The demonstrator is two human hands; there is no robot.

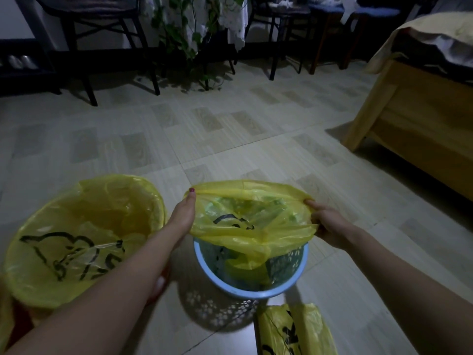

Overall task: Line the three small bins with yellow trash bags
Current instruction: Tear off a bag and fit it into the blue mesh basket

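Note:
A small blue perforated bin (204, 267) stands on the floor in front of me. A yellow trash bag (256, 221) hangs into it, its mouth stretched wide above the rim. My left hand (183, 213) grips the bag's left edge and my right hand (326, 222) grips its right edge. To the left stands another bin (76, 242), fully lined with a yellow bag folded over its rim. A folded pack of yellow bags (294, 331) lies on the floor at the bottom. A yellow scrap shows at the bottom left corner; I cannot tell what it is.
Pale tiled floor (230, 129) stretches ahead. A wooden bed frame (422, 129) stands at the right. Dark chairs (97, 34) and a trailing green plant (186, 37) line the far wall.

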